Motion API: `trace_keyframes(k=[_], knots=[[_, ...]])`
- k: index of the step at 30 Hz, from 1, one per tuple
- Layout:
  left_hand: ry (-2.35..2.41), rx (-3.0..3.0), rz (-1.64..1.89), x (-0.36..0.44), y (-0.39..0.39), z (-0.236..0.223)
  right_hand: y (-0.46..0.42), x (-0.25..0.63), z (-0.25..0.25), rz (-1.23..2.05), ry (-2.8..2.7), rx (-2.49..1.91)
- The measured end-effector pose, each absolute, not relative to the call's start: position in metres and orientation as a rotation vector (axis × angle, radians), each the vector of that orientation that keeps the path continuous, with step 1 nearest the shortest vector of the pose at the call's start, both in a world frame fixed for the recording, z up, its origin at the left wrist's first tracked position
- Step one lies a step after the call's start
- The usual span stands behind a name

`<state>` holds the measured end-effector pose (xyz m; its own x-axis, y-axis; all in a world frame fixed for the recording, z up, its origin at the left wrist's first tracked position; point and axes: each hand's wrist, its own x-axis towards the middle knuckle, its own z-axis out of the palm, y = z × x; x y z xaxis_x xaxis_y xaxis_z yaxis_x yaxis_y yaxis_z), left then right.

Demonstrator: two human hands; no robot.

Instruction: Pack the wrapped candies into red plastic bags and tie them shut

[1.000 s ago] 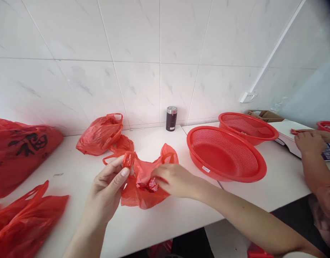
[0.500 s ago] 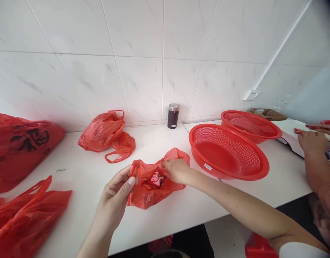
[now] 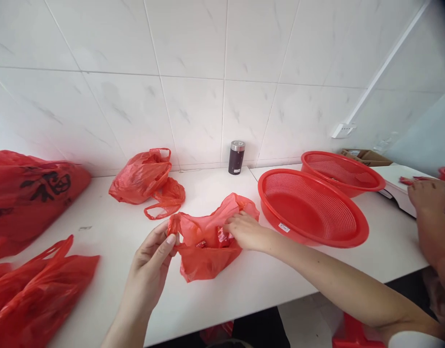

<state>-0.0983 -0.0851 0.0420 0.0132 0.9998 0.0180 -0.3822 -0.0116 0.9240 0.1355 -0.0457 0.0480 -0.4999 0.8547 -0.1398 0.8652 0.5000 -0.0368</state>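
Note:
A thin red plastic bag (image 3: 211, 263) sits on the white table in front of me, its mouth held wide. My left hand (image 3: 155, 258) pinches the left edge of that mouth between thumb and fingers. From the right, my right hand (image 3: 246, 231) reaches into the opening with its fingers curled down. Just under those fingertips shows a shiny red wrapped packet (image 3: 223, 236); whether they grip it or the bag's plastic is hidden. More small red wrapped pieces (image 3: 201, 244) lie deeper inside, partly covered by the front wall.
Two red perforated baskets (image 3: 312, 237) (image 3: 343, 170) stand at right. A tied red bag (image 3: 140, 176) and a dark flask (image 3: 236, 158) are near the wall. Larger red bags (image 3: 41, 193) (image 3: 44, 299) fill the left. A co-worker's hand (image 3: 428, 195) is over a white device, far right.
The bag's front edge has risen and pulled taut, covering more of the contents. My right hand has moved slightly right, and the packet now sits closer under its fingers. The view has shifted slightly.

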Motion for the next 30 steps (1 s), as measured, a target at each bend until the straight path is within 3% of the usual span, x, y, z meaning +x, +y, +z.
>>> trace_keyframes(k=[7, 13, 17, 21, 26, 28, 30], knots=[[0.784, 0.889, 1.628, -0.115, -0.071, 0.073, -0.045, 0.151, 0.083, 0.304, 2.505, 1.562], [0.549, 1.087, 1.877, -0.117, -0.050, 0.121, -0.035, 0.178, 0.134, 0.743, 2.745, 1.620], [0.690, 1.107, 1.850, -0.118, -0.050, 0.125, -0.058, 0.186, 0.160, 0.852, 3.083, 1.646], [0.891, 1.162, 1.988, -0.128, -0.056, 0.121, -0.086, 0.189, 0.180, 0.480, 3.329, 1.873], [1.020, 1.293, 1.655, -0.144, -0.055, 0.127, -0.074, 0.208, 0.200, -0.799, 3.108, 1.953], [0.906, 1.295, 1.603, -0.144, -0.054, 0.132, -0.067, 0.212, 0.205, -0.995, 3.130, 1.849], [0.779, 1.254, 1.565, -0.140, -0.051, 0.138, -0.065, 0.211, 0.208, -0.947, 3.200, 1.852]])
